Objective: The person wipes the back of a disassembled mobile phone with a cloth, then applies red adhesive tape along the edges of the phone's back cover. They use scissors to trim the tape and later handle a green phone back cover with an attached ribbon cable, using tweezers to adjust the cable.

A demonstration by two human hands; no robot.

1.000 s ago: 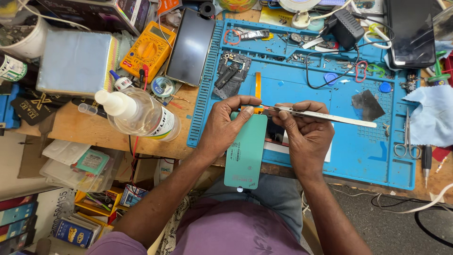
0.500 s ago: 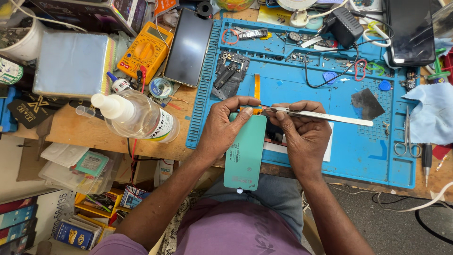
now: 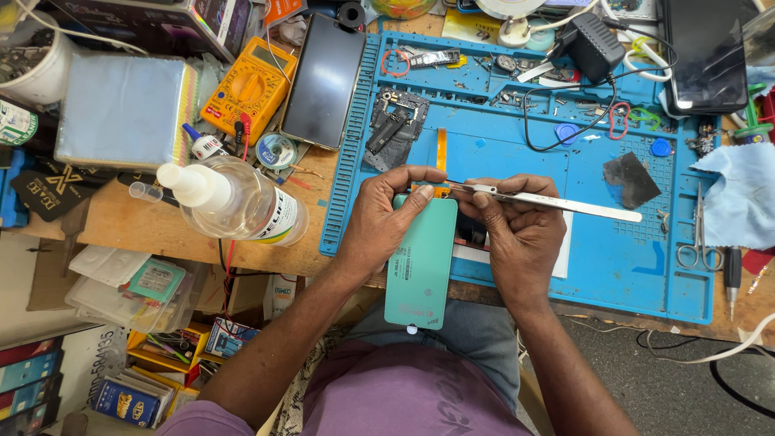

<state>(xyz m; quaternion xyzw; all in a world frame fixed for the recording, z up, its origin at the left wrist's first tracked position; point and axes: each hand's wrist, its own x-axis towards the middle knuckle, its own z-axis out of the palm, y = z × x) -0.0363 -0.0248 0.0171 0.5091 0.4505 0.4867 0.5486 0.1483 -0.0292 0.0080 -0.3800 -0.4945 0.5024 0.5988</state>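
Observation:
My left hand point(image 3: 386, 220) grips the upper edge of a teal phone back cover point(image 3: 421, 266) held upright over the near edge of the blue work mat point(image 3: 613, 266). An orange flex ribbon point(image 3: 441, 157) runs up from the phone's top onto the mat. My right hand point(image 3: 517, 230) pinches long silver tweezers point(image 3: 557, 206), their tip pointing left at the top of the phone by my left thumb. The phone's inner side is hidden from view.
A clear bottle with a white cap point(image 3: 234, 202) lies on the wooden bench left of the mat. A yellow multimeter point(image 3: 252, 85), a dark phone screen point(image 3: 324, 81), a black charger point(image 3: 593, 44), scissors point(image 3: 698, 234) and a blue cloth point(image 3: 739, 198) surround the work.
Both hands hold their grip; the tweezers' tip has shifted only slightly at the top of the phone.

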